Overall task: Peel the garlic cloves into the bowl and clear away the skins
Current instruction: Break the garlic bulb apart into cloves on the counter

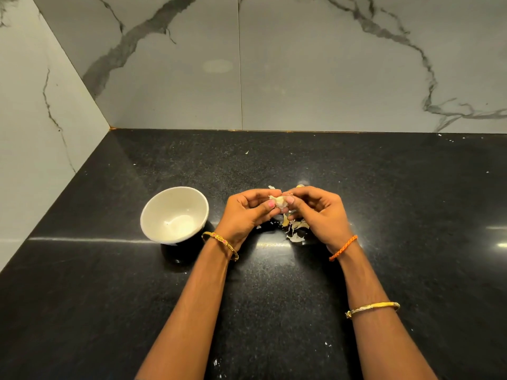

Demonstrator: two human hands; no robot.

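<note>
A pale garlic clove (281,202) with papery skin is held above the black counter between both hands. My left hand (248,212) pinches its left side with thumb and fingers. My right hand (315,212) pinches its right side, fingers curled round it. A white bowl (153,215) with a dark outside stands to the left of my left hand; I see no cloves in it. Loose garlic skins (295,229) lie on the counter under and between my hands. A few more bits (300,185) show just behind my fingers.
The black speckled counter (274,283) runs to a marble wall (301,78) at the back and another marble wall (33,133) at the left. Small skin flecks (216,362) lie near the front edge and a speck (247,152) lies farther back.
</note>
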